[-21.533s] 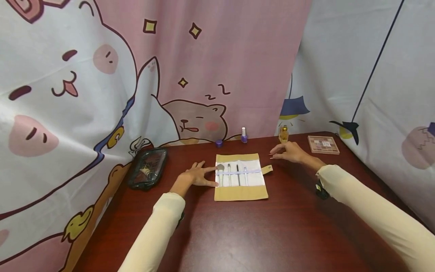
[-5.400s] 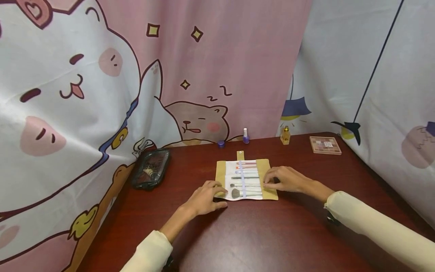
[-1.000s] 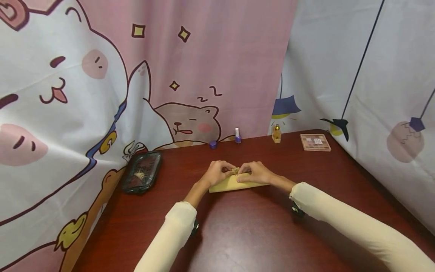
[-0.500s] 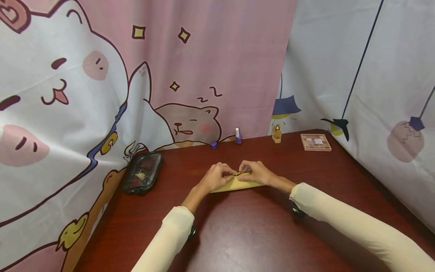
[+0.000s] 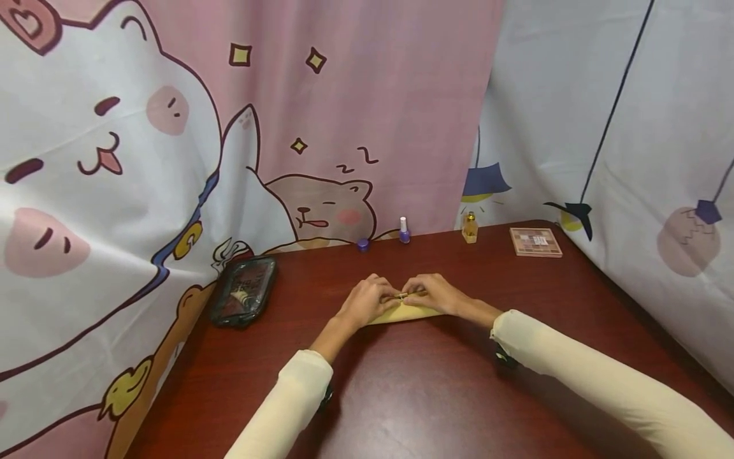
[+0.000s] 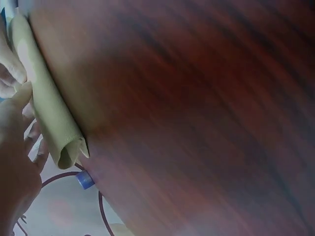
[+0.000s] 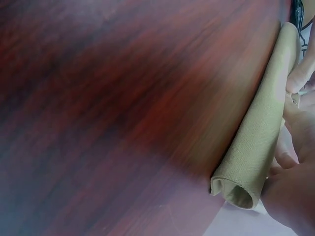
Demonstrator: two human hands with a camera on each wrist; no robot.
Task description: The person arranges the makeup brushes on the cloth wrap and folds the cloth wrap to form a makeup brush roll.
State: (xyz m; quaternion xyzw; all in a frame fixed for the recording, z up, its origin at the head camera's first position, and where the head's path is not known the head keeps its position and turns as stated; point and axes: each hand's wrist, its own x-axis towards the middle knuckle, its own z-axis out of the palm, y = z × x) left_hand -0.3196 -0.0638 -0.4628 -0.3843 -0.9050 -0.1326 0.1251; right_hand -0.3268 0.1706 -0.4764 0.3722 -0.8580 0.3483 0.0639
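A yellow-tan fabric makeup brush roll [image 5: 410, 312] lies rolled into a tube on the table, its brushes hidden inside. My left hand [image 5: 365, 301] pinches at the roll's short strap [image 5: 401, 295] from the left. From the right, my right hand [image 5: 437, 294] pinches at the same spot, fingertips close to the left ones. In the left wrist view, the left hand [image 6: 17, 147] lies along the far side of the roll [image 6: 51, 105]. The right wrist view shows the roll's hollow end [image 7: 240, 195] and the right hand [image 7: 298, 172] with its thumb at the fabric.
At the left stands a black-edged clear pouch [image 5: 243, 292]. Along the back are a small purple jar [image 5: 362, 245], a purple nail polish bottle [image 5: 404, 233], a yellow perfume bottle [image 5: 470, 229] and an eyeshadow palette [image 5: 536, 242]. A printed curtain [image 5: 424, 127] hangs behind the table [image 5: 436, 382].
Earlier the roll lay open showing its brushes, then was turned with its strap at the back. It has since been rolled up. In the last second both hands have closed in on the strap.
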